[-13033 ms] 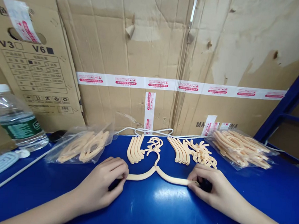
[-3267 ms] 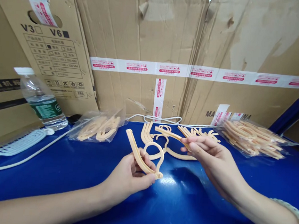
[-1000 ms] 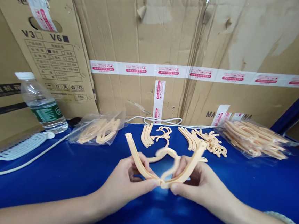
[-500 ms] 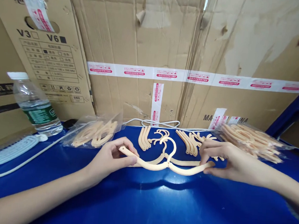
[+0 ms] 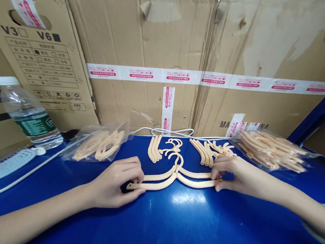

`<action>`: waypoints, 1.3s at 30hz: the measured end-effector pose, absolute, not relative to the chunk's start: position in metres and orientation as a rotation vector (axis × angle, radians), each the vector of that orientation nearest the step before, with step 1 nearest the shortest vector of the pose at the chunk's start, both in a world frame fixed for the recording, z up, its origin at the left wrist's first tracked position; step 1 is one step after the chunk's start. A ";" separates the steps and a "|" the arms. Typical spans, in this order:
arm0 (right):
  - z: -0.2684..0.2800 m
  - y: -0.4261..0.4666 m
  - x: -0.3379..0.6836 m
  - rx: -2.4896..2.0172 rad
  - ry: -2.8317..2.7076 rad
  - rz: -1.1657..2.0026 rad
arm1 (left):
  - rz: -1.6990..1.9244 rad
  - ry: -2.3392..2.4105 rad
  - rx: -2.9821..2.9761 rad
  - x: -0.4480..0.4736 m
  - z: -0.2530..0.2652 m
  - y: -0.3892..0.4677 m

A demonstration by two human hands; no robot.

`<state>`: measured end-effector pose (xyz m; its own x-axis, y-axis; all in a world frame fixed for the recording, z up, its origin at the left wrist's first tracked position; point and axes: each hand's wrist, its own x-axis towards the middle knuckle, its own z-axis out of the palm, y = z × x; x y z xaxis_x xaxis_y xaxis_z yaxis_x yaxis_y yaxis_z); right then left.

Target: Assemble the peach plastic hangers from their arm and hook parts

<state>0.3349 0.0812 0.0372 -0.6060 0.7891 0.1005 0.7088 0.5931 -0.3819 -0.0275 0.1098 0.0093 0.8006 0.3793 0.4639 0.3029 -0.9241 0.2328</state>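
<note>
A beige plastic clothes hanger (image 5: pixel 194 183) with two curved arms and a hook lies low over the blue table, its hook pointing away from me. My left hand (image 5: pixel 119 181) pinches its left arm near the holed tip. At the other end, my right hand (image 5: pixel 229 171) has thumb and fingers closed on the right arm, hiding that tip. Just behind lies a second, matching hanger (image 5: pixel 193 174), close alongside the first. Whether my fingers also touch this second one, I cannot tell. Beyond the hooks are loose curved arms (image 5: pixel 154 149) and a small pile of hooks (image 5: pixel 174 144).
More loose arms (image 5: pixel 202 152) and hooks (image 5: pixel 223 147) lie at the back right. Bagged hanger parts sit at left (image 5: pixel 98 145) and right (image 5: pixel 273 150). A water bottle (image 5: pixel 34 122), a pale blue brush (image 5: pixel 7 165) and a white cable (image 5: pixel 29 173) are leftward. Cardboard (image 5: pixel 141 105) stands behind.
The front hanger has come down and back, beside the rear one, and its raised hook now lies lower. Both hands moved with it. The view has shifted slightly.
</note>
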 end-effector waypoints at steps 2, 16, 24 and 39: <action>0.037 0.080 0.334 -1.248 -2.551 0.423 | 0.768 0.547 2.848 -0.027 0.009 0.110; 0.045 0.073 0.336 -1.495 -2.513 0.356 | 0.686 0.517 2.777 -0.026 0.014 0.109; 0.040 0.074 0.333 -1.522 -2.564 0.335 | 0.693 0.453 2.787 -0.026 0.011 0.112; 0.046 0.071 0.333 -1.604 -2.583 0.342 | 0.729 0.445 2.793 -0.024 0.011 0.112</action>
